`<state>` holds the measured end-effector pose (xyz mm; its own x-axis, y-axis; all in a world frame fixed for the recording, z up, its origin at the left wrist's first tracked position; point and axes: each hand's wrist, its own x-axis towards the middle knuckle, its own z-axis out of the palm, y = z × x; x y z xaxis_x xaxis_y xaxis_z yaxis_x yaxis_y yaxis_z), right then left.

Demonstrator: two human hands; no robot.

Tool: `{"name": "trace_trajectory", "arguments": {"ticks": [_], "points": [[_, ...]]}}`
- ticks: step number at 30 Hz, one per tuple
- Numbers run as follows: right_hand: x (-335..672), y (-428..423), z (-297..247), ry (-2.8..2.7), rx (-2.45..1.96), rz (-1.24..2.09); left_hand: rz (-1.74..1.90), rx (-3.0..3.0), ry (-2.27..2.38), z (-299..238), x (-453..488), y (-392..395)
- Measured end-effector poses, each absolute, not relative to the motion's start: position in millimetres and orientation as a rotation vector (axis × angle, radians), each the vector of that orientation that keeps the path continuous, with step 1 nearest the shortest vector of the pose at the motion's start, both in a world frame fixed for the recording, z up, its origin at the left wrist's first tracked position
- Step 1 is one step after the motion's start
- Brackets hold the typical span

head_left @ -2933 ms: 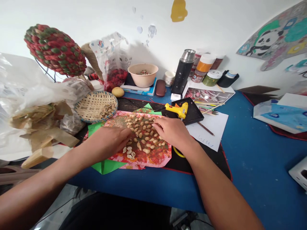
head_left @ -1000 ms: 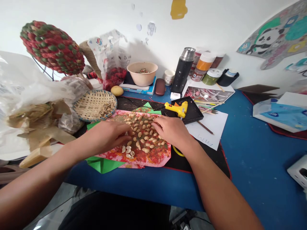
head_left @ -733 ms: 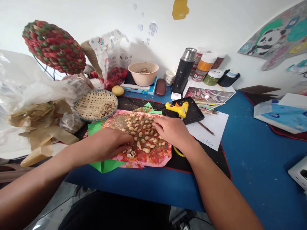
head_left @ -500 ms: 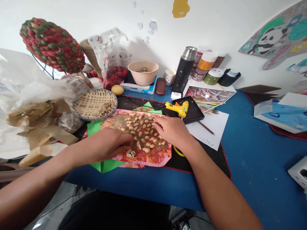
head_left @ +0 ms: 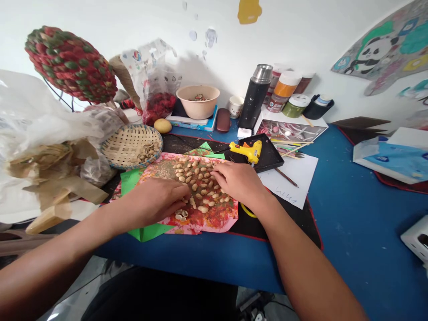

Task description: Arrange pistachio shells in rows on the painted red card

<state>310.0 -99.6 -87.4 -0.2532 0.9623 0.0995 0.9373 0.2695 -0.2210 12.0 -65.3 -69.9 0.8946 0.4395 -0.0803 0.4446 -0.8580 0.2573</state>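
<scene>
Peanuts in their shells (head_left: 202,208) lie spread over a paint-stained pink and red sheet (head_left: 214,220). My left hand (head_left: 163,198) is over the left side of the peanuts, its fingers curled together and pointing down; whatever they pinch is hidden. Just below those fingers lie split shell pieces (head_left: 181,215). At the right edge of the peanuts rests my right hand (head_left: 236,178), fingers bent inward and close together. What is between its fingertips, if anything, cannot be seen. Green paper (head_left: 149,232) sticks out from beneath the sheet.
A woven basket (head_left: 122,147) holding shells stands behind my left hand. Beyond my right hand a yellow glue gun (head_left: 248,151) lies on a black tray (head_left: 272,156), near a pencil (head_left: 286,177) on white paper. A bowl (head_left: 198,104), flask (head_left: 256,98) and paint jars (head_left: 296,107) line the wall.
My left hand has shifted slightly right and up over the peanuts, away from the split shells. My right hand has stayed in nearly the same place.
</scene>
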Motion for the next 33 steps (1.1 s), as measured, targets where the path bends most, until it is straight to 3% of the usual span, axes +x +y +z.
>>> {"name": "trace_trajectory", "arguments": {"ticks": [33], "points": [[310, -99, -88, -2.315, -1.725, 0.162, -0.038, 2.650, 0.643, -62, 11, -67]]}}
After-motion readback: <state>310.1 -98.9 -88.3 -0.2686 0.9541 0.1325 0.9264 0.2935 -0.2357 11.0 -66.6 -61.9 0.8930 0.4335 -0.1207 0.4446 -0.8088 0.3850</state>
